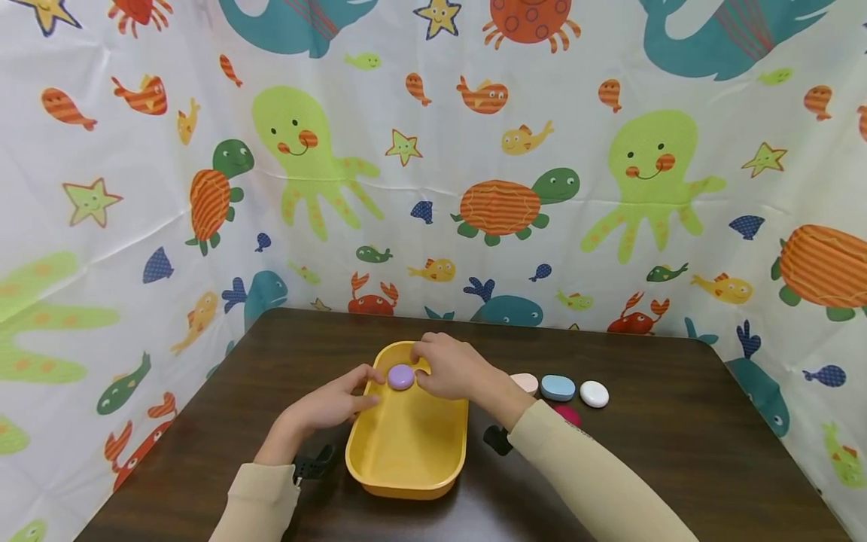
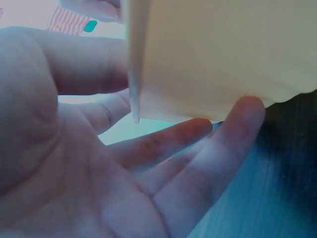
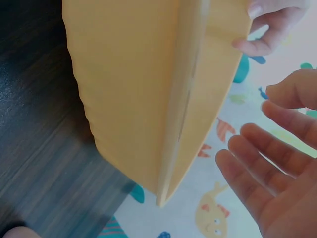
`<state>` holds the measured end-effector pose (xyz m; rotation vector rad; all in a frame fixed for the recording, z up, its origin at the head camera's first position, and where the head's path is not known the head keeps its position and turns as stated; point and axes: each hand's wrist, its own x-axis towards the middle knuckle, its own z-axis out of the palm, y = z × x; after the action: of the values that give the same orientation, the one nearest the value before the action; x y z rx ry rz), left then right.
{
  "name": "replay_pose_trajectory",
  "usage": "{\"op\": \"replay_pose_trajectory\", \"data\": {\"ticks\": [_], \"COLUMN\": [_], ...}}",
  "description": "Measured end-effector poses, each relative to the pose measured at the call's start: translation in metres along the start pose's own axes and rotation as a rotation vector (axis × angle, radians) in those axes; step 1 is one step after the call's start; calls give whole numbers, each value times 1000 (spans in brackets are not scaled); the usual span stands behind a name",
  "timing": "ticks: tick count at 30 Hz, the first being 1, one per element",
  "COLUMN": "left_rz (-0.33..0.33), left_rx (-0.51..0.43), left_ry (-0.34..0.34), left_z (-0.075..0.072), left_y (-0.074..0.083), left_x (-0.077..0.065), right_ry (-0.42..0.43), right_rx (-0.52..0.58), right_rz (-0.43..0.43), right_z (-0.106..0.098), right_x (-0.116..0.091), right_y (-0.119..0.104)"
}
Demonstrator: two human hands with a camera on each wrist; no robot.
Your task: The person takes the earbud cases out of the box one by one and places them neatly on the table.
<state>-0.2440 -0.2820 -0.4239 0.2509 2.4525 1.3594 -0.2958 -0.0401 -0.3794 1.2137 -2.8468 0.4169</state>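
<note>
A yellow tub [image 1: 406, 452] sits on the dark table, and a smooth purple soap-like piece [image 1: 400, 377] shows at its far end. My left hand [image 1: 339, 403] is at the tub's left side. In the left wrist view its thumb reaches over the rim while the other fingers [image 2: 247, 109] lie along the outer wall, gripping the tub. Over the far right part of the tub, my right hand [image 1: 450, 366] is just right of the purple piece. The right wrist view shows its fingers [image 3: 242, 168] spread and loosely bent, with nothing between them.
Right of the tub, pale pink [image 1: 524, 382], blue [image 1: 558, 388] and white [image 1: 594, 394] soap-like pieces stand in a row on the table [image 1: 650, 452]. A dark pink piece [image 1: 567, 414] is partly hidden by the right sleeve. A sea-animal curtain [image 1: 433, 165] surrounds the table's back and sides.
</note>
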Motion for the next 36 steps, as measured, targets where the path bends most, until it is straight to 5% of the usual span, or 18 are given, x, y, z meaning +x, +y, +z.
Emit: {"op": "replay_pose_trajectory", "data": {"ticks": [36], "left_rz": [47], "left_rx": [2], "left_ry": [-2], "left_z": [-1], "left_y": [1], "left_x": [-7], "right_ry": [-155], "right_rx": [-9], "right_rz": [-26], "right_z": [44], "right_x": [31], "right_y": [-10]}}
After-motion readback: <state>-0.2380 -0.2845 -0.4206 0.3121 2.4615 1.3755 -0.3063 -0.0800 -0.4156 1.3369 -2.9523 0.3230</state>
